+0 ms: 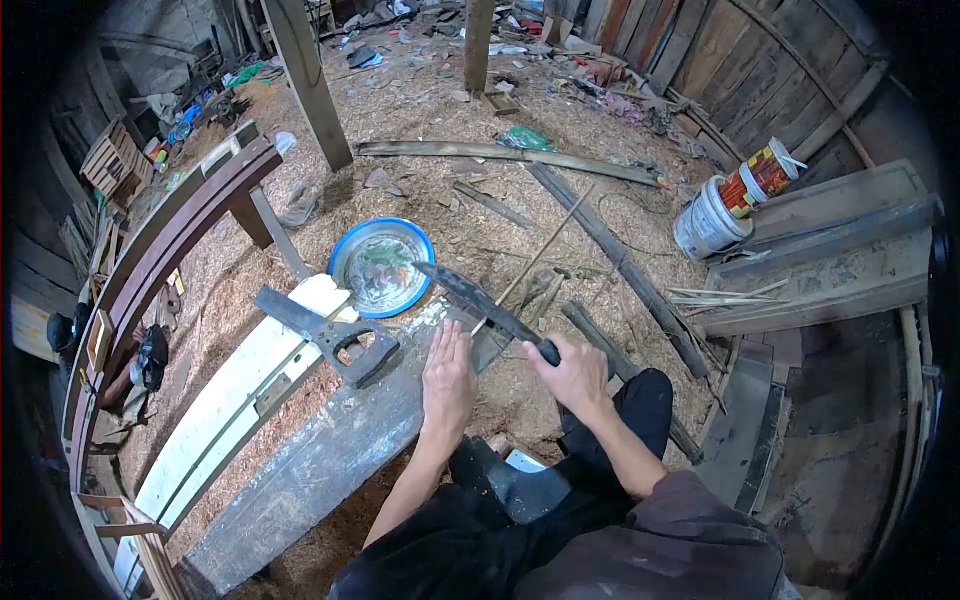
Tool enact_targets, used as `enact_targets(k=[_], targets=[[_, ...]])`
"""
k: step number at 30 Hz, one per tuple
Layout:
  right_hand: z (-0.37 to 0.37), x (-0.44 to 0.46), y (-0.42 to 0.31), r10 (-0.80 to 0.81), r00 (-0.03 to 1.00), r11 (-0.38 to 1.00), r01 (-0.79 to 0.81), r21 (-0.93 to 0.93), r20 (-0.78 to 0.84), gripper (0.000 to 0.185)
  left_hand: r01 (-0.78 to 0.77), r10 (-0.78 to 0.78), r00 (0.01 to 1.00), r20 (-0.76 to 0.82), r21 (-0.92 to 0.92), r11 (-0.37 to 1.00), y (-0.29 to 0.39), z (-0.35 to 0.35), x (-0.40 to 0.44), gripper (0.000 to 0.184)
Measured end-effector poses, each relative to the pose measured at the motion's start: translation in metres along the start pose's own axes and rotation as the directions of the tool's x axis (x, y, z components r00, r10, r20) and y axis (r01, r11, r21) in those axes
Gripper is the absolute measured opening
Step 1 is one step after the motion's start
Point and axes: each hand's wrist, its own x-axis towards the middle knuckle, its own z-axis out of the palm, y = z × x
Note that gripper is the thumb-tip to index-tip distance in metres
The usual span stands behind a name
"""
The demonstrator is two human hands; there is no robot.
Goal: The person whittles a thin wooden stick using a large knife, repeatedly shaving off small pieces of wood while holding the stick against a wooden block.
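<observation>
My right hand (575, 378) is wrapped round the black handle of a long dark-bladed knife (480, 303). The blade slants up and left, crossing a thin wooden stick (540, 255). That stick's near end meets the index-finger side of my left hand (449, 385), whose fingers are close together and press it against a grey, worn board (300, 478). The grip of the thumb is hidden. A handsaw (335, 335) with a dark handle lies to the left, across the board and a white plank (225, 425).
A blue-rimmed basin (348, 252) stands beyond the boards. Dark timber strips (630, 265) lie on the shavings-covered floor (450, 215). At right, stacked buckets (712, 225) stand near a wooden bench-like structure (830, 270). A curved brown wooden frame (160, 235) is at left.
</observation>
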Motion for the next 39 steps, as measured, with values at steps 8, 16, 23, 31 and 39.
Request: enact_targets(k=[8,16,23,31,39], targets=[[-0.005,0.001,0.01,-0.079,0.996,0.995,0.081,-0.057,0.034,0.049,0.035,-0.035,0.999,0.003,-0.027,0.999,0.001,0.002,0.0,0.026],[0.006,-0.004,0.012,0.007,1.0,1.0,-0.007,0.012,-0.006,0.053,0.03,-0.031,0.999,-0.017,-0.043,0.999,0.005,-0.004,0.0,0.023],[-0.024,0.027,0.048,-0.055,0.739,0.904,-0.248,0.347,0.671,0.064,0.036,-0.036,0.999,-0.023,-0.021,0.999,0.005,-0.004,-0.001,0.022],[0.008,-0.005,0.045,-0.046,0.936,0.999,0.036,0.035,0.349,0.049,0.046,-0.047,0.998,-0.029,-0.037,0.998,0.006,-0.001,-0.004,0.022],[0.017,-0.017,0.047,-0.013,0.935,0.938,-0.112,0.329,0.355,0.05,-0.002,0.003,1.0,-0.029,0.011,1.0,0.013,-0.006,-0.003,0.022]])
